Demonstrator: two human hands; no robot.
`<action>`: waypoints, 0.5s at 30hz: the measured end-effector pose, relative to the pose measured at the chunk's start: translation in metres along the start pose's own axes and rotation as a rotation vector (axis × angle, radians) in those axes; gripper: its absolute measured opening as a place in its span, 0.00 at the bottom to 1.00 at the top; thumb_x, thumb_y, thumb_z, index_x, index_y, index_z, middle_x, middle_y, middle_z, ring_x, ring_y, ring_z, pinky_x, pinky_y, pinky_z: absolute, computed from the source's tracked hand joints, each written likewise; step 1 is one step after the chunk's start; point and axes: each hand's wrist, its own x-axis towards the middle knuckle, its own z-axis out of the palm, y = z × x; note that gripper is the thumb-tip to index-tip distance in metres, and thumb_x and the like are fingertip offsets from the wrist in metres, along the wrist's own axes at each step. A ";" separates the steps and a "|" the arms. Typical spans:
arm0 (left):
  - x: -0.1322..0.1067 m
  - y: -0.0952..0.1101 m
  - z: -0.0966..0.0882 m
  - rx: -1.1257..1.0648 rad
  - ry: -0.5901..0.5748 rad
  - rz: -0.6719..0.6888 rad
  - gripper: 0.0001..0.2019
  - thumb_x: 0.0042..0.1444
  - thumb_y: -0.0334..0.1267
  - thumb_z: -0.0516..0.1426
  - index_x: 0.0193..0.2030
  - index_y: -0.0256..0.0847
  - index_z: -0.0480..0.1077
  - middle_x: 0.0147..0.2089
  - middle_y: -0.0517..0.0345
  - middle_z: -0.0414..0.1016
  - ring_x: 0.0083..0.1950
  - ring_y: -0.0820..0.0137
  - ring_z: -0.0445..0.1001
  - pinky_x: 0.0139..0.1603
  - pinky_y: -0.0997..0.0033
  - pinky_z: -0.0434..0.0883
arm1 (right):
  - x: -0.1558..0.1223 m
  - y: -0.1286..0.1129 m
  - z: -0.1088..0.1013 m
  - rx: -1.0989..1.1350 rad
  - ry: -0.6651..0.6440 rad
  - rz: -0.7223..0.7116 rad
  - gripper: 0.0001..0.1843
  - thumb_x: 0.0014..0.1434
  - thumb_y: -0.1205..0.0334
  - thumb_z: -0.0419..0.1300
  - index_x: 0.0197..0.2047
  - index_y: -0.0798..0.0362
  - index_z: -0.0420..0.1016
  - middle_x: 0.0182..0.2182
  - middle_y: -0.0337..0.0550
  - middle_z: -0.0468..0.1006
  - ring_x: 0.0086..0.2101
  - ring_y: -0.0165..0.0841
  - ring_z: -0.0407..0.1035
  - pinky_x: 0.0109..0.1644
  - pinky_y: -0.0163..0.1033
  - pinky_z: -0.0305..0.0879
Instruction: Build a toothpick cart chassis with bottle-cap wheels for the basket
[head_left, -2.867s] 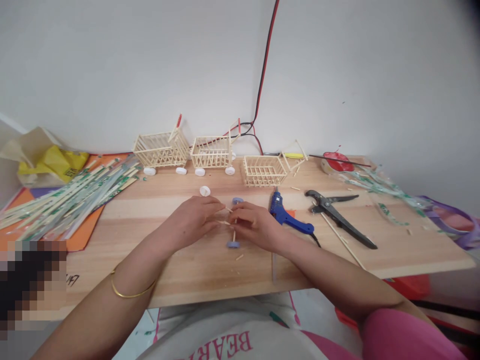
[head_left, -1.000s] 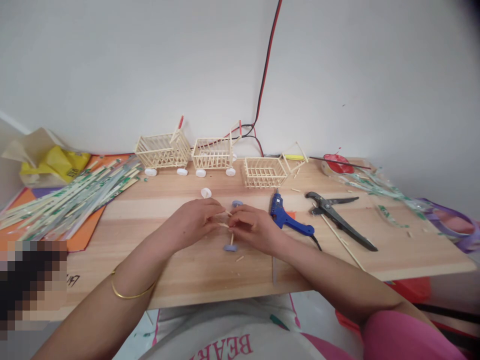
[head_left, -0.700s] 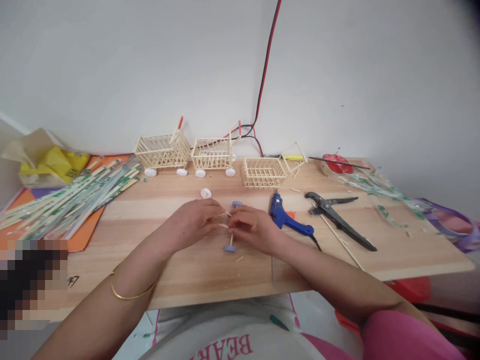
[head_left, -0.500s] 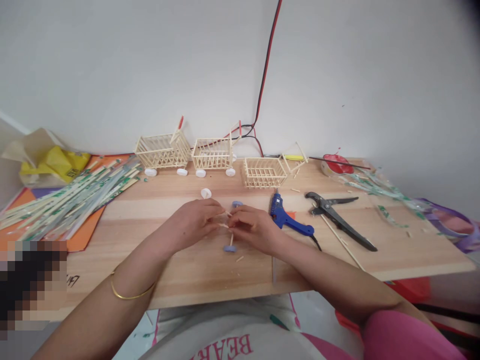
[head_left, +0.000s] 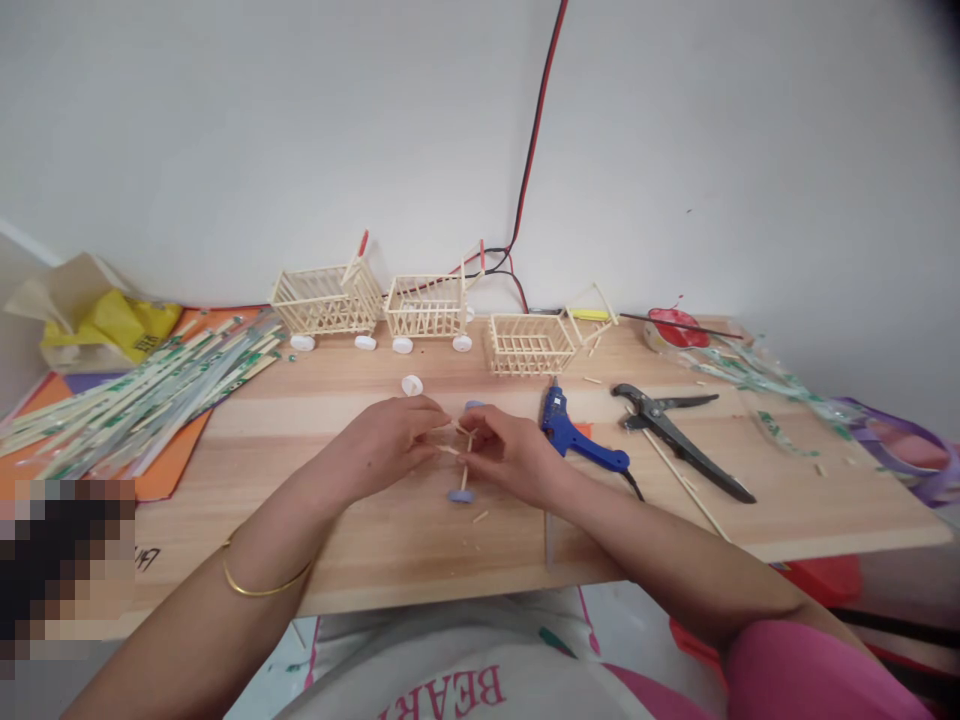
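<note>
My left hand is closed in a pinch on short thin wooden sticks that point toward the right. Facing it, my right hand has its thumb and fingers closed around a wooden stick axle. A bluish wheel sits on the axle's near end; another bluish wheel shows at the far end, partly covered by fingers. Where the sticks meet the axle is partly hidden by my fingertips. Just beyond my left hand lies a white wheel piece.
Three small stick carts line the wall. Right of my hands lie a blue glue gun and black cutters. Packaged sticks cover the left side; a red-stained container and plastic wrappers lie right.
My right hand's fingers have shifted slightly rightward along the sticks, showing more of the axle and the stick ends. My left hand stays in place.
</note>
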 end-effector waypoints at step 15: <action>-0.001 -0.002 0.002 -0.042 0.028 0.025 0.08 0.59 0.36 0.54 0.41 0.39 0.73 0.41 0.52 0.75 0.42 0.64 0.73 0.42 0.66 0.68 | 0.000 0.004 0.002 0.022 0.006 -0.003 0.17 0.55 0.62 0.63 0.47 0.51 0.66 0.34 0.39 0.76 0.32 0.30 0.72 0.38 0.36 0.69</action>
